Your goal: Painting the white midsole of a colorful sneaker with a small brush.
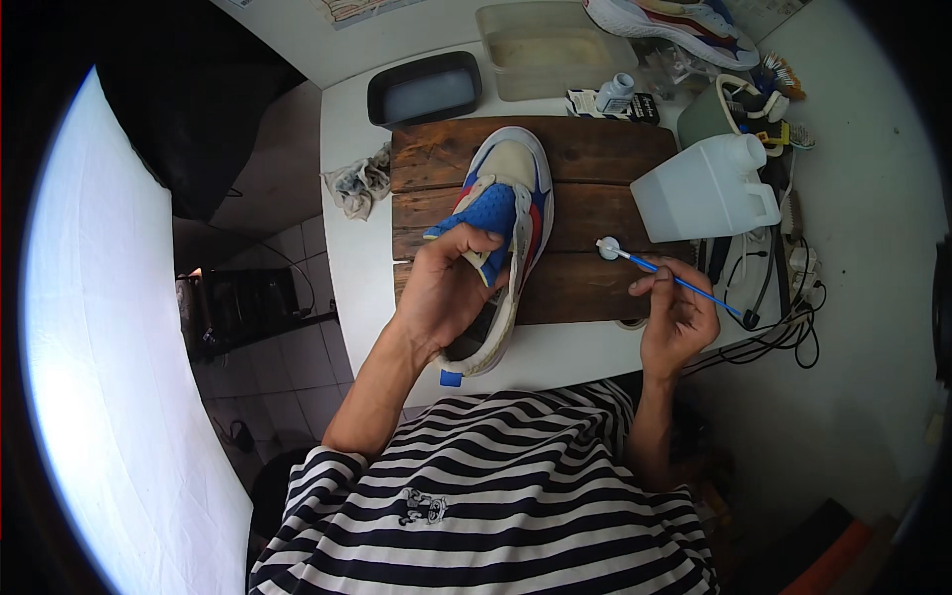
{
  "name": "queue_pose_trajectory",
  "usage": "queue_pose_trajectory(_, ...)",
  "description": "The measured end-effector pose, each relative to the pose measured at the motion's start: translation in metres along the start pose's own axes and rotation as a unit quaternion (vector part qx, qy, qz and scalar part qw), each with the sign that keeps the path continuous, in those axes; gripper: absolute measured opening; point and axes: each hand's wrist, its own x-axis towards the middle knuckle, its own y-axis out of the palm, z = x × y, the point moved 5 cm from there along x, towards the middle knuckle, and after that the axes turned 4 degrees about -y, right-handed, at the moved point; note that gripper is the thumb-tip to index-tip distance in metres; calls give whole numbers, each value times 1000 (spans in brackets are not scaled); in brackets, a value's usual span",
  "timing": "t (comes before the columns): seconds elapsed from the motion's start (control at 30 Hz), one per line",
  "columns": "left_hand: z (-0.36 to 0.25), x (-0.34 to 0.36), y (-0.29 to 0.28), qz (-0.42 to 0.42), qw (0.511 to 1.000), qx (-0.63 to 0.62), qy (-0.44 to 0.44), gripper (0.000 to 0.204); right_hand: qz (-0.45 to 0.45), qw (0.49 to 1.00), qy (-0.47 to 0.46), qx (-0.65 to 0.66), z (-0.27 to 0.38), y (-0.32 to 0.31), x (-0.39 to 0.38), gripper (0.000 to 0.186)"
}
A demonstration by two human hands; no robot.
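Note:
A sneaker in cream, blue and red rests on a dark wooden board, toe pointing away from me. My left hand grips it, thumb on the blue tongue and the other fingers hidden in the shoe opening. Between the thumb and fingers of my right hand is a thin blue-handled paintbrush. Its tip reaches a small round white cap on the board, right of the sneaker.
Behind the board stand a black tray, a clear plastic tub and a small bottle. A crumpled rag lies left. On the right are a white jug, a brush bucket and tangled cables. Another sneaker sits at the back.

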Motion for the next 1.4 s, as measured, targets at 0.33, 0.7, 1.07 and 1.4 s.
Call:
queue_pose_trajectory(0.33,0,-1,4,10,1000,3,1,32,87,971,40,220,22,31,-3,14)
queue_pose_trajectory(0.7,-1,-2,4,8,1000,5,10,33,115,974,-12,197,25,42,-11,13)
queue_pose_trajectory(1.07,2,-1,-3,3,1000,14,2,55,103,979,-25,177,25,43,-15,14)
queue_pose_trajectory(1.4,0,-3,4,15,1000,6,8,46,111,973,-7,204,21,41,-20,12)
